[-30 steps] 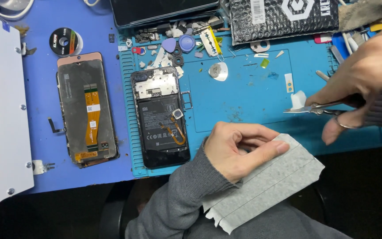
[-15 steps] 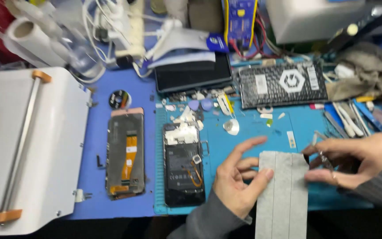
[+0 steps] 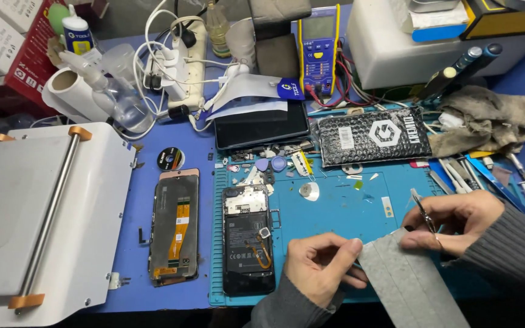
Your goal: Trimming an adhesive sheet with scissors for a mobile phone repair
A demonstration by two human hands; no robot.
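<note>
Your left hand (image 3: 320,267) pinches the grey sheet's (image 3: 408,285) top edge, fingers clamped. Your right hand (image 3: 457,222), fingers closed on scissors (image 3: 423,212), sits just right; the sheet runs toward you.

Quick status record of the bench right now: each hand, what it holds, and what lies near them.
left hand: pinches the near edge of the grey sheet
right hand: holds small scissors, tips at the sheet's top edge
opened phone: back off, flat on the blue mat, left of the left hand
screen panel: off the mat, farther left
multimeter: upright at the back
</note>
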